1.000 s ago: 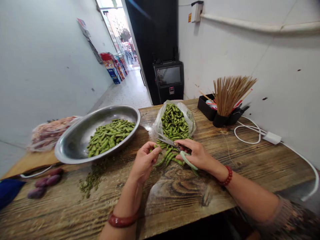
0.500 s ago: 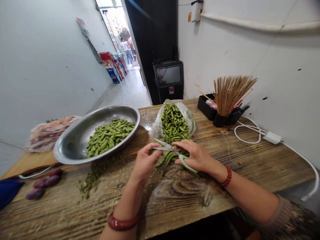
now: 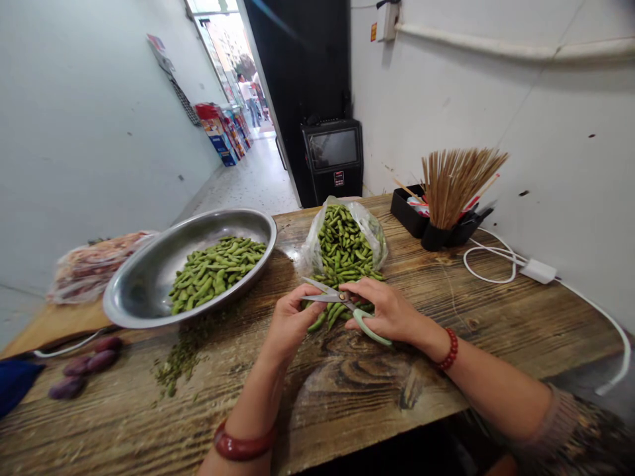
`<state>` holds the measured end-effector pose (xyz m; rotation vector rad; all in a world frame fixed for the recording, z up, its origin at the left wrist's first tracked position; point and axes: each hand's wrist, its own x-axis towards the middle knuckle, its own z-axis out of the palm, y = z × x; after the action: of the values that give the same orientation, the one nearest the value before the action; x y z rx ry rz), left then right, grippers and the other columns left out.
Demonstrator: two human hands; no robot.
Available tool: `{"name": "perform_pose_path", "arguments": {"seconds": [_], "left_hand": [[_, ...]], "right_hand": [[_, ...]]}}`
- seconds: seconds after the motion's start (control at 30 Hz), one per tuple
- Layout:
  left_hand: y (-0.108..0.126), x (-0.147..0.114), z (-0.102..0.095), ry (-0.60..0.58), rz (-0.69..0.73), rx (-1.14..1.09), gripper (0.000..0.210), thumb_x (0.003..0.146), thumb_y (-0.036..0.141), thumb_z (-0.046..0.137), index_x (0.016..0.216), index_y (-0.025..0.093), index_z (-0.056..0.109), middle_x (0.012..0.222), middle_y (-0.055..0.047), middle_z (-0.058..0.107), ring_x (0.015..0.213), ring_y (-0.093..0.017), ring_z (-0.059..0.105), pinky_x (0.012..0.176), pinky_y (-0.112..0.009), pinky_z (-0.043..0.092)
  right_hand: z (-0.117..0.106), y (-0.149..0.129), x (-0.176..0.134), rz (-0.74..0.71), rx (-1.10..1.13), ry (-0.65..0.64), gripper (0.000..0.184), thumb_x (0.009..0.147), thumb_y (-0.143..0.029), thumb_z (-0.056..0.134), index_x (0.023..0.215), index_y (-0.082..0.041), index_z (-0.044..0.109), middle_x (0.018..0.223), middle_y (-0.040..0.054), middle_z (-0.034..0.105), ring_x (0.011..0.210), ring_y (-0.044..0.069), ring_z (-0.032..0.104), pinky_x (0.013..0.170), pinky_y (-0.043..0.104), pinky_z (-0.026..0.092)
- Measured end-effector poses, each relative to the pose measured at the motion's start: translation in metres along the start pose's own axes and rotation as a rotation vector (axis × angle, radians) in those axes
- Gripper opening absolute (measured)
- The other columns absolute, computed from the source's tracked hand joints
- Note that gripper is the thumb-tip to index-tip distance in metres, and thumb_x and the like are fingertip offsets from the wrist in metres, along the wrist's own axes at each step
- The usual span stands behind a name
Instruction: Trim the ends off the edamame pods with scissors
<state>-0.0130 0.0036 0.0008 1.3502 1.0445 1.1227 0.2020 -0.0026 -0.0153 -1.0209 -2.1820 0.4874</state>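
Note:
My right hand [image 3: 391, 311] grips a pair of scissors [image 3: 342, 301] with pale green handles, blades open and pointing left. My left hand [image 3: 290, 320] pinches a green edamame pod at the blade tips, the pod mostly hidden by my fingers. Loose pods [image 3: 330, 316] lie on the wooden table [image 3: 347, 390] between my hands. Just beyond them an open clear plastic bag of edamame pods [image 3: 344, 244] spills toward me. A wide steel basin [image 3: 149, 281] to the left holds a heap of trimmed pods [image 3: 213, 271].
Green trimmings [image 3: 181, 354] litter the table below the basin. Purple sweet potatoes [image 3: 82, 370] and a bagged reddish food [image 3: 92, 264] lie far left. A black holder of bamboo skewers [image 3: 454, 188], a white cable and charger [image 3: 538, 271] sit by the right wall.
The scissors swung from angled up-left to nearly level, their blades now meeting the pod in my left hand. Both hands stayed almost in place.

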Motion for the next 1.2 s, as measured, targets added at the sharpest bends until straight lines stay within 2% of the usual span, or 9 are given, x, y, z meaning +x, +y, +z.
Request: {"name": "perform_pose_path", "arguments": {"seconds": [0.23, 0.53, 0.63, 0.7, 0.93, 1.03, 1.2], "left_hand": [[0.0010, -0.0002, 0.0005, -0.021, -0.002, -0.007, 0.011, 0.071, 0.024, 0.073, 0.078, 0.017, 0.070, 0.082, -0.004, 0.065, 0.062, -0.010, 0.049, 0.053, -0.020, 0.035], [0.0007, -0.0002, 0.0014, -0.002, -0.035, -0.034, 0.013, 0.070, 0.024, 0.073, 0.080, 0.016, 0.070, 0.073, -0.001, 0.060, 0.055, -0.007, 0.042, 0.048, -0.019, 0.030], [0.0009, -0.0005, 0.0011, 0.032, -0.039, -0.040, 0.015, 0.071, 0.025, 0.073, 0.082, 0.016, 0.070, 0.075, 0.000, 0.061, 0.053, -0.007, 0.040, 0.047, -0.019, 0.028], [0.0025, -0.0011, 0.0009, 0.050, -0.061, -0.056, 0.015, 0.070, 0.026, 0.073, 0.080, 0.015, 0.069, 0.069, 0.002, 0.057, 0.051, -0.006, 0.037, 0.045, -0.019, 0.026], [0.0079, -0.0009, -0.0005, 0.079, -0.148, -0.274, 0.023, 0.068, 0.026, 0.076, 0.082, 0.015, 0.062, 0.059, 0.006, 0.047, 0.046, -0.003, 0.034, 0.041, -0.015, 0.022], [0.0079, 0.0011, -0.0018, 0.094, -0.163, -0.368, 0.024, 0.068, 0.025, 0.075, 0.081, 0.016, 0.058, 0.057, 0.006, 0.045, 0.045, -0.003, 0.034, 0.039, -0.014, 0.019], [0.0087, 0.0018, -0.0018, 0.092, -0.177, -0.404, 0.027, 0.066, 0.025, 0.076, 0.082, 0.015, 0.056, 0.061, 0.005, 0.051, 0.044, -0.003, 0.036, 0.038, -0.013, 0.020]], "right_hand": [[0.0025, 0.0032, -0.0003, -0.022, 0.041, 0.008, 0.057, 0.072, -0.036, 0.076, 0.124, -0.022, 0.055, 0.089, 0.0029, 0.058, 0.076, 0.016, 0.054, 0.071, 0.028, 0.045], [0.0002, 0.0018, 0.0004, -0.022, 0.046, 0.013, 0.053, 0.073, -0.036, 0.075, 0.122, -0.023, 0.057, 0.084, 0.0012, 0.058, 0.073, 0.014, 0.055, 0.070, 0.027, 0.045], [0.0021, 0.0023, 0.0006, 0.002, 0.068, 0.024, 0.053, 0.072, -0.035, 0.076, 0.121, -0.022, 0.059, 0.083, 0.0015, 0.060, 0.072, 0.014, 0.056, 0.070, 0.027, 0.046], [0.0041, 0.0037, 0.0007, 0.034, 0.094, 0.041, 0.051, 0.073, -0.035, 0.075, 0.120, -0.020, 0.060, 0.084, 0.0028, 0.062, 0.071, 0.014, 0.057, 0.069, 0.027, 0.047], [0.0034, 0.0074, 0.0027, 0.104, 0.138, 0.155, 0.045, 0.074, -0.037, 0.073, 0.114, -0.018, 0.063, 0.088, 0.0051, 0.065, 0.074, 0.016, 0.059, 0.068, 0.028, 0.050], [0.0013, 0.0046, 0.0035, 0.109, 0.129, 0.150, 0.049, 0.072, -0.033, 0.075, 0.117, -0.020, 0.060, 0.087, 0.0036, 0.062, 0.073, 0.016, 0.057, 0.068, 0.028, 0.049], [0.0014, 0.0005, 0.0026, 0.039, 0.075, 0.117, 0.059, 0.071, -0.032, 0.076, 0.124, -0.022, 0.053, 0.102, 0.0065, 0.061, 0.087, 0.019, 0.058, 0.078, 0.032, 0.049]]}}
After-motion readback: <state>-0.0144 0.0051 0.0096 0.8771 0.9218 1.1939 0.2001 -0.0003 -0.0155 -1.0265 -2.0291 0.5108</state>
